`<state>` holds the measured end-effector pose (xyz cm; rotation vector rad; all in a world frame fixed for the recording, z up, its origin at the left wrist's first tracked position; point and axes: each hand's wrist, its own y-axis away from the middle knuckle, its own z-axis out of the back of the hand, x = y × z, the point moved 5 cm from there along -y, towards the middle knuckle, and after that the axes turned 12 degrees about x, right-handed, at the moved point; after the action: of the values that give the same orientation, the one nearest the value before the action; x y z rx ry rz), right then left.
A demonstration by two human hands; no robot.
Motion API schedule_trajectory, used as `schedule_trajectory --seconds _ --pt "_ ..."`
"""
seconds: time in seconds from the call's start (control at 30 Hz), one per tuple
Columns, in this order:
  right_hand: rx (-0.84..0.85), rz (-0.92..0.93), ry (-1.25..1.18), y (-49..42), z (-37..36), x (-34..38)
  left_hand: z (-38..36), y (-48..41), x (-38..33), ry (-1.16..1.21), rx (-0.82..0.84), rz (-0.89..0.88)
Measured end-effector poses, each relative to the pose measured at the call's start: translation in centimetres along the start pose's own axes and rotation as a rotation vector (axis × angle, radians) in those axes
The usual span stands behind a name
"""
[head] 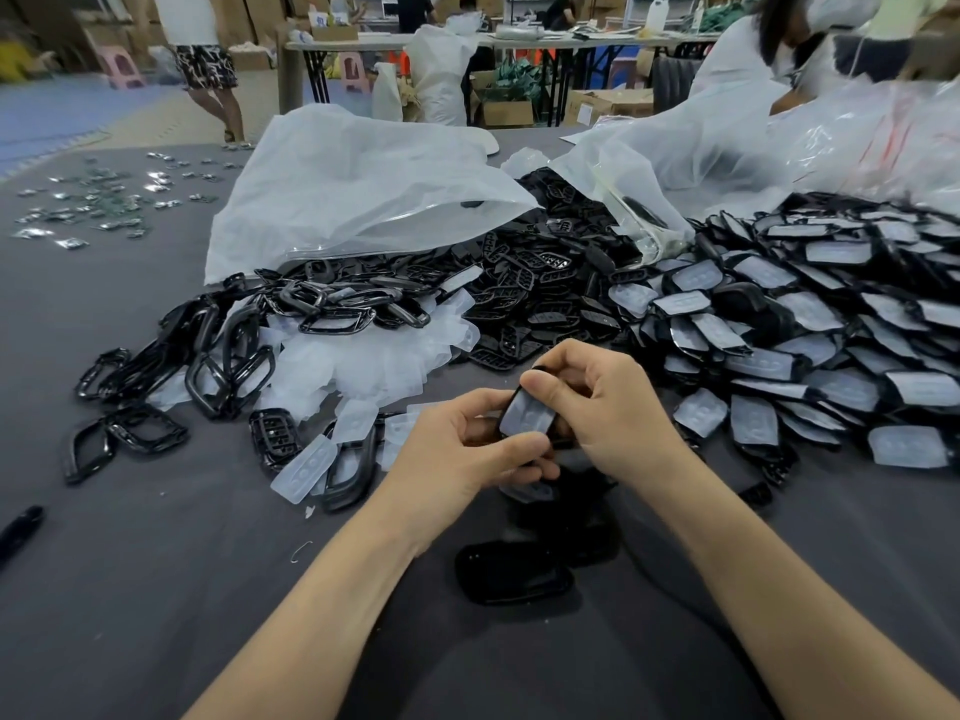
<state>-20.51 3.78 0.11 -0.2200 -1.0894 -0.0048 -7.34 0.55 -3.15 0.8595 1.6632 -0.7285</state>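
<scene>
Both hands meet over the grey table (156,589) on one small part: a black key-fob shell with a translucent rubber pad (525,415) set in it. My left hand (467,449) grips its lower left edge with thumb and curled fingers. My right hand (597,402) holds the top and right side, thumb pressing on the pad's upper corner. The shell's underside is hidden by my fingers.
Black frames (218,371) and loose clear pads (358,366) lie at the left. Black grid inserts (524,293) spill from white plastic bags (363,184). Assembled shells (810,345) are heaped at the right. A black shell (511,571) lies below my hands. Small packets (98,200) are scattered far left.
</scene>
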Motion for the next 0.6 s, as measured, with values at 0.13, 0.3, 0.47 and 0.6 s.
schedule_trajectory --seconds 0.13,0.3,0.47,0.6 --pt "0.026 0.009 0.029 0.05 -0.16 0.1 -0.2 -0.14 0.22 -0.025 -0.016 0.012" --pt "0.038 -0.008 -0.019 -0.01 -0.07 0.01 -0.12 -0.05 0.04 -0.036 -0.003 -0.004" --pt "0.027 -0.027 -0.082 -0.02 -0.3 -0.39 -0.18 -0.1 0.01 -0.063 -0.022 -0.009" --pt "0.006 -0.008 -0.104 -0.03 -0.24 -0.47 -0.39 -0.03 -0.24 -0.084 -0.019 -0.014"
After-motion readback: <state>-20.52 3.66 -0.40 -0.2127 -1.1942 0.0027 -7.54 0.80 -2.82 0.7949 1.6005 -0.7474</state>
